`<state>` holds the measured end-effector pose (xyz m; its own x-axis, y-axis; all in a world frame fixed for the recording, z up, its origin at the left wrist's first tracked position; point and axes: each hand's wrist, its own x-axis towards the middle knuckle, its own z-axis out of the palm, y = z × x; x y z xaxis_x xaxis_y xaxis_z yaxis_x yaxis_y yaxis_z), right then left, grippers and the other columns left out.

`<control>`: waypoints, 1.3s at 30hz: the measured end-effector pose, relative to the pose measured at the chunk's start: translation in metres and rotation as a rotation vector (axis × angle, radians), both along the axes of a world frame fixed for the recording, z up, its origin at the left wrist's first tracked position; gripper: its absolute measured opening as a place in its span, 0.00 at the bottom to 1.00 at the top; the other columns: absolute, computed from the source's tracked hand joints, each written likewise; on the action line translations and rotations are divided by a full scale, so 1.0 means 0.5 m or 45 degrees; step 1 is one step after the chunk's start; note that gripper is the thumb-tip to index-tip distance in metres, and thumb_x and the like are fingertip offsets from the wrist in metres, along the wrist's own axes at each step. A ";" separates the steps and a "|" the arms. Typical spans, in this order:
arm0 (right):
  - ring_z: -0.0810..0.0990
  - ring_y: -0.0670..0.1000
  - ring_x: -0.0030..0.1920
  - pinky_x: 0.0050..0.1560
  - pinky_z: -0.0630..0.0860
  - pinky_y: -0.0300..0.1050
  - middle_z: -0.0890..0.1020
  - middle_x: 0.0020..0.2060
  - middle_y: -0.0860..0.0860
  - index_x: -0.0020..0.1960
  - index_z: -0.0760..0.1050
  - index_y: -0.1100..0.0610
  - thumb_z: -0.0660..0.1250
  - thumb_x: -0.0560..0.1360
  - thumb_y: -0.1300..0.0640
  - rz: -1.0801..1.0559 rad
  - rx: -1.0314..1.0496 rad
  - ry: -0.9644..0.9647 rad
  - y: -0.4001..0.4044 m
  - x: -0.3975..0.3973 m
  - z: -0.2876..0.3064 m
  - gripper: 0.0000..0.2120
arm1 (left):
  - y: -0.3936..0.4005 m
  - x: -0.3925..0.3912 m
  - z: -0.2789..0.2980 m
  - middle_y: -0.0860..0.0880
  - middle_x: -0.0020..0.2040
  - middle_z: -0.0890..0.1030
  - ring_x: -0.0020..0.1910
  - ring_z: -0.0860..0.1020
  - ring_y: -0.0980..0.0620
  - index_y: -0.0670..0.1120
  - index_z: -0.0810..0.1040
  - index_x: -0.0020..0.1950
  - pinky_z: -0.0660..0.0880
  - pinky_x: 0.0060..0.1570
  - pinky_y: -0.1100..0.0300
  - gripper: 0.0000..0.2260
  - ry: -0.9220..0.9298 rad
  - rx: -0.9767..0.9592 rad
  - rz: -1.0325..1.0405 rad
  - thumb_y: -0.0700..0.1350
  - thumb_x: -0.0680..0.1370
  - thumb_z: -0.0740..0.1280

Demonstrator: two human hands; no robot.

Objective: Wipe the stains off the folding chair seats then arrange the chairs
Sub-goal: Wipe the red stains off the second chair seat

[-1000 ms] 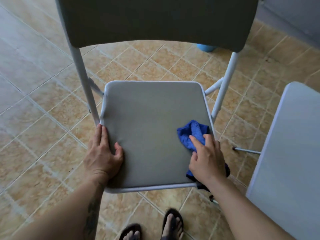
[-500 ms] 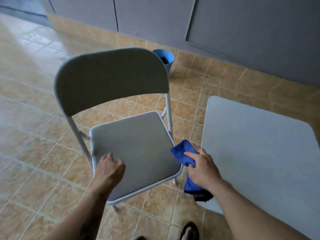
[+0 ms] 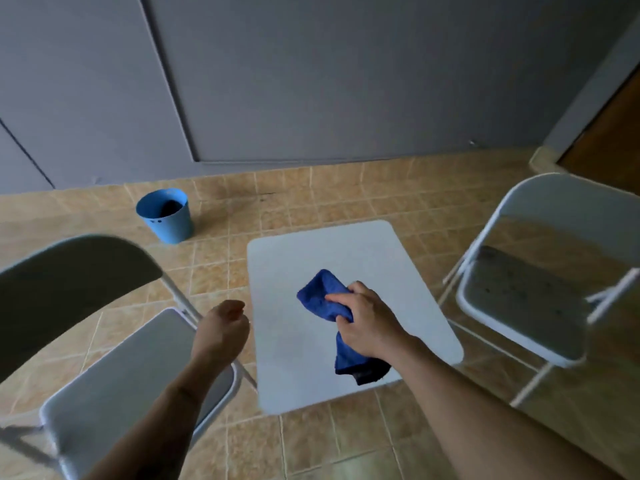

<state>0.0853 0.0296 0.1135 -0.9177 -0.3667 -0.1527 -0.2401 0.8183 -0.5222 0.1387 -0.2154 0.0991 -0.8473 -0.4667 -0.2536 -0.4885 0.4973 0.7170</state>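
Note:
A grey folding chair (image 3: pixel 114 368) stands at the lower left, its seat plain grey. A second folding chair (image 3: pixel 526 303) stands at the right, its seat speckled with dark stains. My right hand (image 3: pixel 370 320) hovers over the small white table (image 3: pixel 294 341) in the middle, gripping a bunched blue cloth (image 3: pixel 323 296) whose tail hangs below my wrist. My left hand (image 3: pixel 221 330) floats above the right edge of the left chair's seat, fingers loosely curled, holding nothing.
A blue bucket (image 3: pixel 165 216) sits on the tan tiled floor near the grey wall at the back left. A brown door edge (image 3: pixel 609 143) shows at the far right. Bare floor tiles lie between the table and each chair.
My view has swung up and to the right, bringing the stained right chair into sight. My left hand lifted off the left chair's seat; my right hand carried the cloth over the table.

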 end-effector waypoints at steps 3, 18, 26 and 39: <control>0.72 0.52 0.61 0.61 0.74 0.51 0.72 0.60 0.49 0.69 0.73 0.45 0.60 0.76 0.55 -0.072 0.002 0.029 0.143 -0.020 0.025 0.21 | 0.148 -0.062 0.035 0.45 0.59 0.83 0.57 0.79 0.43 0.47 0.80 0.62 0.76 0.58 0.55 0.18 0.024 0.001 -0.072 0.39 0.74 0.62; 0.71 0.54 0.63 0.60 0.73 0.51 0.70 0.64 0.50 0.71 0.71 0.47 0.60 0.78 0.56 -0.419 0.078 0.093 0.793 -0.106 0.094 0.21 | 0.816 -0.306 0.123 0.45 0.64 0.78 0.52 0.79 0.46 0.47 0.76 0.67 0.78 0.48 0.58 0.20 0.039 0.052 -0.543 0.41 0.76 0.60; 0.70 0.55 0.63 0.59 0.73 0.50 0.70 0.64 0.51 0.70 0.71 0.47 0.61 0.78 0.56 -0.527 0.116 0.031 0.985 -0.246 0.005 0.20 | 1.035 -0.487 0.046 0.45 0.65 0.77 0.48 0.81 0.46 0.47 0.75 0.68 0.79 0.44 0.58 0.20 -0.061 0.122 -0.705 0.41 0.75 0.61; 0.69 0.55 0.63 0.58 0.73 0.49 0.68 0.65 0.51 0.68 0.72 0.47 0.61 0.78 0.55 -0.483 0.164 -0.080 1.160 -0.455 -0.191 0.19 | 1.253 -0.711 -0.174 0.42 0.65 0.77 0.60 0.77 0.44 0.44 0.71 0.71 0.72 0.51 0.60 0.23 -0.332 0.012 -0.792 0.39 0.75 0.64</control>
